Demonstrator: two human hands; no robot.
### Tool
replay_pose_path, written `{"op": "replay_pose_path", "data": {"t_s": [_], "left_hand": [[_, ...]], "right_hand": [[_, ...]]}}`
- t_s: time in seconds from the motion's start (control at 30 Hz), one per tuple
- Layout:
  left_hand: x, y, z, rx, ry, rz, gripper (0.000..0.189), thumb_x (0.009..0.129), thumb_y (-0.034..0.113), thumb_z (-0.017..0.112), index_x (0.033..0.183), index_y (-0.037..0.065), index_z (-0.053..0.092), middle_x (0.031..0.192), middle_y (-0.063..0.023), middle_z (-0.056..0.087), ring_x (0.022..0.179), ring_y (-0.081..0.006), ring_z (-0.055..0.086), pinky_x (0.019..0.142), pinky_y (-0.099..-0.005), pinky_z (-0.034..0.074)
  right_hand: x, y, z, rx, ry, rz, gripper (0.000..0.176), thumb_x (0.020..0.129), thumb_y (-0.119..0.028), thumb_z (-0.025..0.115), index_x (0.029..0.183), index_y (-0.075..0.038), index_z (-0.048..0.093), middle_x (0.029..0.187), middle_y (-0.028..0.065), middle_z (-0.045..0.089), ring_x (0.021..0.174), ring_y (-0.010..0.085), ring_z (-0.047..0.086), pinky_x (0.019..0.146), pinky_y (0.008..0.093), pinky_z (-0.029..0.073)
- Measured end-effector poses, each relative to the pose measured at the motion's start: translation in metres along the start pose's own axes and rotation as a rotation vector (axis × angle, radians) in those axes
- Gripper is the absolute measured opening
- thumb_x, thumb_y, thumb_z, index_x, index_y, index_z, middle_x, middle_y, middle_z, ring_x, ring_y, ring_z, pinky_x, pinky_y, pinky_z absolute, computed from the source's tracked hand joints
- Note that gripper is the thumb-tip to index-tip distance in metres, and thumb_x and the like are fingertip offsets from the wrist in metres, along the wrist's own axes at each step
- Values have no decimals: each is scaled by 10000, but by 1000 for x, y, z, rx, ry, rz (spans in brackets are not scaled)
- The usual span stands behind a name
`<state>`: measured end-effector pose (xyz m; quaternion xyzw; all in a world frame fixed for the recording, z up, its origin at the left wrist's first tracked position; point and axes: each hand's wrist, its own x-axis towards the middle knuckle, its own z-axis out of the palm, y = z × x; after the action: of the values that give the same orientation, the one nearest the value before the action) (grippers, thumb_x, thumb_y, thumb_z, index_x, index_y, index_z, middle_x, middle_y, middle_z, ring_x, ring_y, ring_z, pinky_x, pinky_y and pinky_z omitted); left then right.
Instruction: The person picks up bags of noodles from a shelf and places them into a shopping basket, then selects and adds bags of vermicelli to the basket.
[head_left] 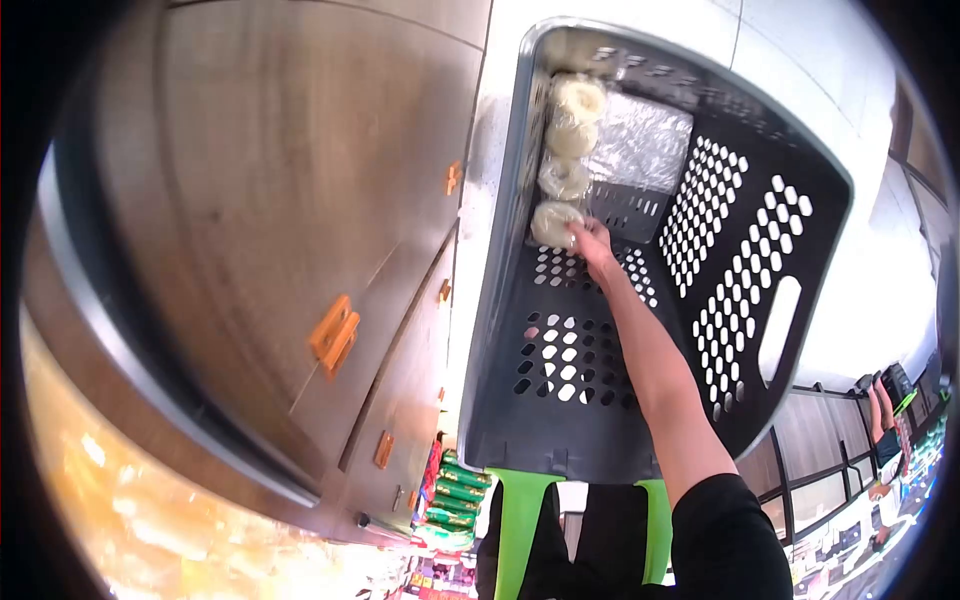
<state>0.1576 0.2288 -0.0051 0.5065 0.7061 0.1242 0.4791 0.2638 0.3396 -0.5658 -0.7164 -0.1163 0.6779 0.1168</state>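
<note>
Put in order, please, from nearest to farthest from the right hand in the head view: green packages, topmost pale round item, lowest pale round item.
1. Lowest pale round item: at the fingers of the right hand, on its left side.
2. Topmost pale round item: at the top of the same column, inside the dark basket.
3. Green packages: outside the basket, lower left.

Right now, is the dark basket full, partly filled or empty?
Partly filled: four pale round items lie inside the basket, leaving much perforated surface bare.
</note>
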Motion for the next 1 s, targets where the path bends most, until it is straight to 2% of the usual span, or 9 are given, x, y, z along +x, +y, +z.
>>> {"op": "replay_pose_path", "data": {"t_s": [0.17,0.2,0.27,0.53,0.67,0.73,0.87,0.93,1.0], "left_hand": [[-34,21,-6,150,-11,13,354,652,112,766,978,58,639,869,-100,684,721,-266,674,588,-361,539],[-23,31,-9,142,37,16,297,725,118,710,1013,69,657,917,-101,698,856,-253,685,701,-344,562],[-13,26,-8,59,218,104,181,596,20,722,767,70,689,738,-50,676,621,-173,655,568,-258,508],[-24,35,-19,-4,413,154,155,734,48,683,886,80,688,761,-54,668,641,-202,652,560,-290,510],[-27,20,-23,-133,237,178,334,793,60,649,1120,85,586,941,-75,652,735,-178,661,588,-295,514],[-33,13,-15,-768,314,-5,432,843,124,627,1239,68,465,1109,-120,587,808,-207,642,733,-310,511],[-18,-24,-21,-1295,204,-279,507,901,241,627,1274,15,368,1188,-164,521,1015,-253,615,879,-363,500],[-15,-14,-42,-1526,-195,-559,662,889,388,631,1317,-2,309,1253,-191,486,1074,-297,592,916,-372,494],[-28,15,-78,-1651,-344,-549,818,871,524,594,1369,-16,235,1325,-226,437,1135,-335,557,948,-397,478]], "right_hand": [[-88,-51,-41,150,-222,-35,422,852,-182,601,1243,-32,552,1084,60,634,952,142,616,768,294,515],[-111,-69,-48,166,-233,-48,418,860,-171,590,1246,-19,544,1129,62,625,1005,158,612,821,303,514],[-149,-97,-62,194,-252,-124,411,868,-155,574,1252,-13,537,1154,72,616,1030,176,611,862,312,507],[-341,-169,-101,152,-135,-109,403,822,-202,585,1178,-15,564,1112,104,613,996,219,609,843,340,491],[-428,-164,-117,101,-112,-144,449,817,-200,571,1209,16,549,1139,129,609,1012,234,610,868,377,493],[-487,-161,-123,286,-236,-152,431,842,-138,511,1226,57,510,1200,156,564,1059,254,585,912,390,478],[-642,-183,-118,374,-336,-255,449,847,-87,477,1261,85,455,1232,172,535,1127,272,543,976,403,438],[-688,-179,-126,198,-501,-546,443,851,-177,524,1216,72,489,1178,166,556,1097,270,552,975,406,428],[-756,-188,-112,158,-440,-526,465,816,-164,571,1204,78,484,1173,170,553,1090,271,547,970,402,428]]}}
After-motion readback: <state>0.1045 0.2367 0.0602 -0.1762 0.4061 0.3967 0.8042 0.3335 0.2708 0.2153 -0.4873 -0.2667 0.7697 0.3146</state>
